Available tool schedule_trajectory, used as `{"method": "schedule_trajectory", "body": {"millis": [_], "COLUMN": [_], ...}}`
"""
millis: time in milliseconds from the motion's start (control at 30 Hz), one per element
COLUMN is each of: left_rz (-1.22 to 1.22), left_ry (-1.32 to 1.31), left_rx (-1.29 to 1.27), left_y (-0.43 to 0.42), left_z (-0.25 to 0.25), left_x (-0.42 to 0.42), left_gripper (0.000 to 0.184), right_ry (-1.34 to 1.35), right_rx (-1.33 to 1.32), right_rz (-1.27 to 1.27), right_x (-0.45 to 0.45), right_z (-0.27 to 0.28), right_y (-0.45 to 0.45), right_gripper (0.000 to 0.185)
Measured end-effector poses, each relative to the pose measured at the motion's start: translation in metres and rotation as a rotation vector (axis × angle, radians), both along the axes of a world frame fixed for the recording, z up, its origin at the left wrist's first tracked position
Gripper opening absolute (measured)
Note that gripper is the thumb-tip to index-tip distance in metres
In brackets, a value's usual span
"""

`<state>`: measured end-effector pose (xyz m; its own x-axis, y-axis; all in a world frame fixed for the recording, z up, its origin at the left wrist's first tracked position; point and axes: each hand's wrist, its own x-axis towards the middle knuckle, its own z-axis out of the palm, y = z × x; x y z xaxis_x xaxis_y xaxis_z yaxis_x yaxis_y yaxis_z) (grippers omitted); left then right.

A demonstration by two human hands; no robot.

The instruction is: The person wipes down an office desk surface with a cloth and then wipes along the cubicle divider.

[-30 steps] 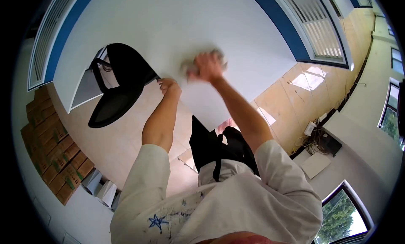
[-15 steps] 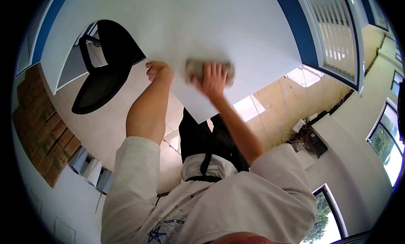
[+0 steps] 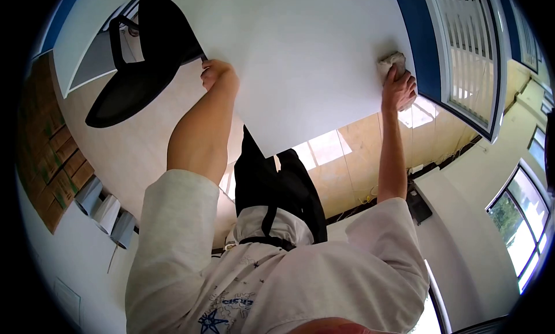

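Note:
A folded grey-beige cloth [image 3: 393, 62] lies pressed on the white tabletop [image 3: 306, 74], near its right end by the blue partition. My right hand [image 3: 399, 91] is closed over this cloth, arm stretched out. At the table's near-left edge, beside the black chair, my left hand [image 3: 215, 73] has its fingers curled in. Whether those fingers grip the edge or something else is hidden from me.
The black mesh chair [image 3: 130, 94] stands close on the left. A blue-framed partition [image 3: 419, 45] with a slatted window borders the table's right end. Stacked brown cartons [image 3: 49, 155] and grey-white rolls [image 3: 107, 212] are at far left.
My right hand has slid the cloth from the middle of the tabletop to its right end. The left hand stays at the near-left edge, and the view has shifted slightly.

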<state>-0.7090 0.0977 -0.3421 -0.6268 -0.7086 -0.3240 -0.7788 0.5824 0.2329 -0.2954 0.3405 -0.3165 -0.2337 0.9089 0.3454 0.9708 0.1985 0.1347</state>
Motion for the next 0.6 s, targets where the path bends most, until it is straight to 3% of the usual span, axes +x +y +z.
{"method": "schedule_trajectory", "body": {"millis": [100, 233, 300, 367, 500, 600], "left_rz": [-0.054, -0.002, -0.012, 0.001, -0.002, -0.005], "left_ry": [0.045, 0.072, 0.066, 0.064, 0.037, 0.046], "left_rx": [-0.013, -0.060, -0.083, -0.078, -0.049, -0.071], "left_y": [-0.011, -0.002, -0.003, -0.001, 0.002, -0.002], "left_z": [-0.033, -0.017, -0.020, -0.015, 0.002, -0.012], "left_x": [-0.005, -0.003, -0.004, -0.004, 0.000, -0.001], "left_gripper": [0.050, 0.049, 0.049, 0.050, 0.051, 0.051], "right_ry": [-0.029, 0.049, 0.123, 0.159, 0.312, 0.163], "right_rx": [-0.059, -0.055, -0.412, -0.593, -0.683, -0.433], "right_rz": [-0.136, 0.266, 0.343, 0.452, 0.623, 0.533], "right_x": [-0.030, -0.098, -0.121, -0.130, -0.128, -0.092], "right_z": [-0.003, 0.003, 0.019, 0.032, 0.041, -0.001], "right_y": [-0.039, -0.204, -0.295, -0.355, -0.346, -0.262], "right_gripper": [0.057, 0.043, 0.058, 0.059, 0.056, 0.052]}}
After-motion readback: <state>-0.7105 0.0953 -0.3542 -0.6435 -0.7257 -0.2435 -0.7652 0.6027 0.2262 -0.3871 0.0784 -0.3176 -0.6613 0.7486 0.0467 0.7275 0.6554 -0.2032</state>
